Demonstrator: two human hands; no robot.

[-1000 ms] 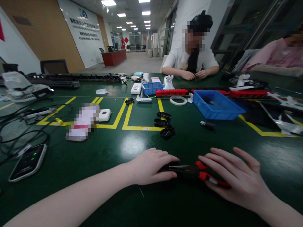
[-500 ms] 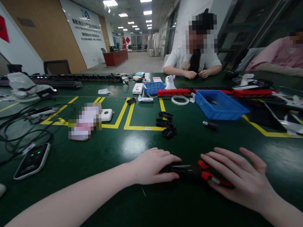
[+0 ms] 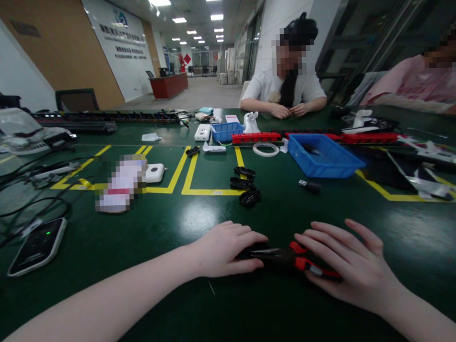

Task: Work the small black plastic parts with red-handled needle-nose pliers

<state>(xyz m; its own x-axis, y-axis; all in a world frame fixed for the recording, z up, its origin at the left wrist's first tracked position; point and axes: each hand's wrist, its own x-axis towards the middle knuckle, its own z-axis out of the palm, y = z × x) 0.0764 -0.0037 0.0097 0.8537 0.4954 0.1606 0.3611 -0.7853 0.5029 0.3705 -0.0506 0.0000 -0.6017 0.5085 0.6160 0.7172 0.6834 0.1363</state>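
Note:
Needle-nose pliers (image 3: 278, 255) with red and black handles lie level just above the dark green table, their jaws pointing left. My right hand (image 3: 351, 266) is around the handles, thumb below and fingers above, with some fingertips lifted. Between the thumb and fingers of my left hand (image 3: 225, 251) is a small black part (image 3: 245, 253), mostly hidden by the fingers. The tips of the pliers reach this part; exactly where they meet it I cannot tell. Beyond my hands lie several black plastic pieces (image 3: 243, 183) in a loose group.
A blue bin (image 3: 325, 162) stands at the right, with a black cylindrical piece (image 3: 310, 186) before it. Left are a phone (image 3: 120, 187), a white device (image 3: 154, 173) and a black-screened device (image 3: 38, 247) near cables. A thin sliver (image 3: 211, 288) lies nearby. A co-worker (image 3: 285, 89) sits opposite.
The whole view has shifted slightly, so the scene sits a little further left. Both hands keep their hold on the pliers and the black part.

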